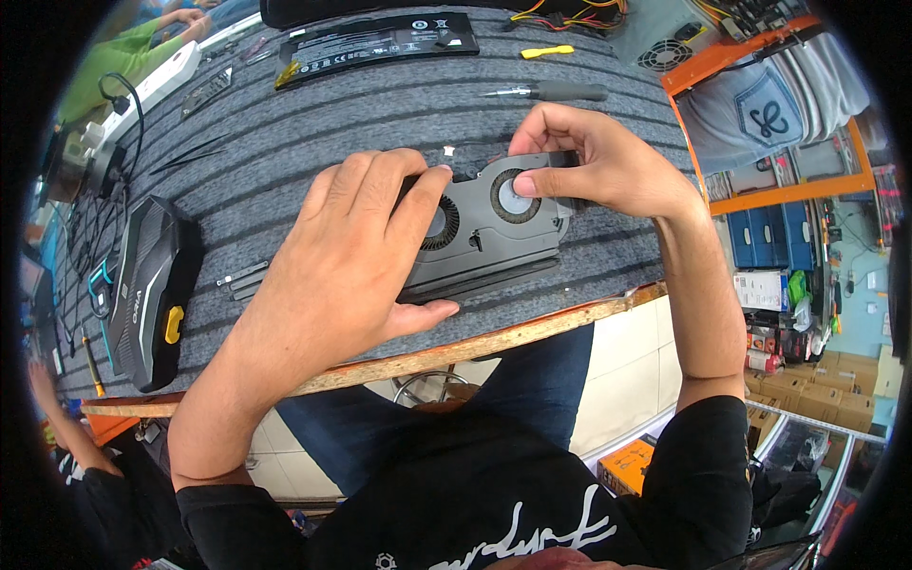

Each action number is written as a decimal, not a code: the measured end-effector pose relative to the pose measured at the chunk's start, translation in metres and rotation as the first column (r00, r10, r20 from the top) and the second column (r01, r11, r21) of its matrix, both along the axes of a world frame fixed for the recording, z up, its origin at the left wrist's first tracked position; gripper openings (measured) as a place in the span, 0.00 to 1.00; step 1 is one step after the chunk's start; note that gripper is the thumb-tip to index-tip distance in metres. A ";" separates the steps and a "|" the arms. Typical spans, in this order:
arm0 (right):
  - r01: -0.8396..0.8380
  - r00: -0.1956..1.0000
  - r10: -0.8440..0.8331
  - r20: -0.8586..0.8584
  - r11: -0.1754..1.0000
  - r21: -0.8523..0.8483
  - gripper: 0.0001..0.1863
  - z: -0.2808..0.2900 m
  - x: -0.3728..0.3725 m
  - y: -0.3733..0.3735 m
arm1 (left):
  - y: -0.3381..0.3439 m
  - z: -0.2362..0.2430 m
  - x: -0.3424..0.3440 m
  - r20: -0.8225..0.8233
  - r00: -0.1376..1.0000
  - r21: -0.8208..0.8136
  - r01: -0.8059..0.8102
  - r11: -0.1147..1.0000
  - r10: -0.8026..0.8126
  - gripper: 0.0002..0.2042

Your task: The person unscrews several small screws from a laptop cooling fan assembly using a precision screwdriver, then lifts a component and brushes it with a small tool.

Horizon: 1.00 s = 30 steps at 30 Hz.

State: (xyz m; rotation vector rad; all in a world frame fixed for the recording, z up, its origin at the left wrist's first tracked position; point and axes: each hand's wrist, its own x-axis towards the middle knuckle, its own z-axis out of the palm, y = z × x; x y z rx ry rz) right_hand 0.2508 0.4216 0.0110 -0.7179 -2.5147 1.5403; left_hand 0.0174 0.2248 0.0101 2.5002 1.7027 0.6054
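Observation:
A dark grey laptop cooling unit (489, 239) with two round fans lies near the table's front edge, between my hands. Over its left end spreads my left hand (347, 237), fingertips on the top side near the left fan and thumb along the front edge, hiding that end. My right hand (603, 161) grips the back right corner. Its thumb presses on the hub of the right fan (516, 196), while the fingers curl behind the rear edge. Thin dark metal strips (245, 280) stick out left of my left wrist.
Behind lie a black laptop battery (380, 47), a yellow pry tool (547, 52) and a screwdriver (579, 91). A black case with a yellow latch (152, 294) stands left, near a white power strip (157, 85). Other people (123, 62) are at the left. The wooden table edge (513, 332) runs in front.

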 end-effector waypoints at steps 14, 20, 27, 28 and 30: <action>0.031 0.988 -0.040 0.151 0.998 0.061 0.18 0.004 -0.004 -0.002 | 0.000 -0.003 -0.001 -0.021 1.000 -0.030 -0.022 0.999 0.022 0.47; 0.045 0.996 -0.044 0.082 0.999 -0.008 0.23 0.010 0.018 -0.004 | -0.001 -0.001 0.000 -0.014 1.000 -0.032 -0.021 0.999 0.021 0.48; 0.140 0.990 -0.139 0.029 0.987 -0.073 0.24 0.002 0.020 -0.014 | -0.001 0.000 0.001 -0.021 1.000 -0.022 -0.022 1.000 0.022 0.48; 0.133 0.991 -0.133 0.008 0.991 -0.022 0.24 -0.002 0.019 -0.014 | -0.001 0.000 0.001 -0.024 0.999 -0.028 -0.025 0.999 0.024 0.48; 0.126 0.992 -0.126 -0.011 0.992 0.029 0.23 -0.003 0.019 -0.015 | -0.001 -0.001 0.001 -0.026 0.999 -0.035 -0.028 0.999 0.027 0.48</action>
